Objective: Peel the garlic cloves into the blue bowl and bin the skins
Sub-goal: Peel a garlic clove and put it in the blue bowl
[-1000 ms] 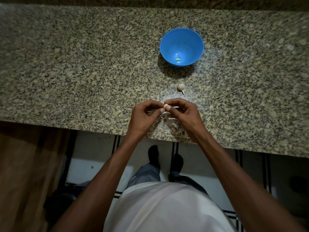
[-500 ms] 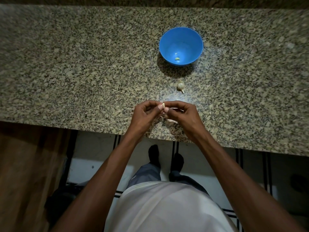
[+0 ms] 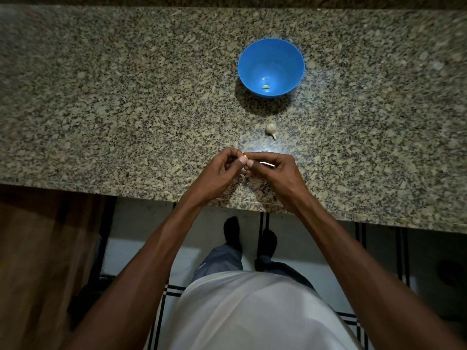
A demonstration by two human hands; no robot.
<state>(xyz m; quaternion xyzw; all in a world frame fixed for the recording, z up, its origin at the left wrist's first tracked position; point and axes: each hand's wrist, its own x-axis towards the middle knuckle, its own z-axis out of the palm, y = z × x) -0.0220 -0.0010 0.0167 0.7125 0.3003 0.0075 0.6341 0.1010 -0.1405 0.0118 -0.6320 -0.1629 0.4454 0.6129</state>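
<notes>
Two hands meet over the near edge of the surface (image 3: 126, 97), and between their fingertips we hold one small garlic clove (image 3: 244, 156). Our left hand (image 3: 222, 170) curls round it from one side, thumb and forefinger pinching; our right hand (image 3: 273, 170) pinches the other side, with a pale strip that looks like loosened skin (image 3: 265, 164) trailing toward its palm. We cannot tell how much skin still clings, since the fingers hide most of the clove. Straight ahead of the hands, beyond the fingertips, lies another clove (image 3: 271, 128) with its tail pointing back toward us, and farther ahead in the same line stands the blue bowl (image 3: 252, 56), one peeled piece (image 3: 265, 86) at its bottom. The bowl sits slightly to the right hand's side, so we judge that hand the nearer one for dropping the clove forward. No bin is in sight.
</notes>
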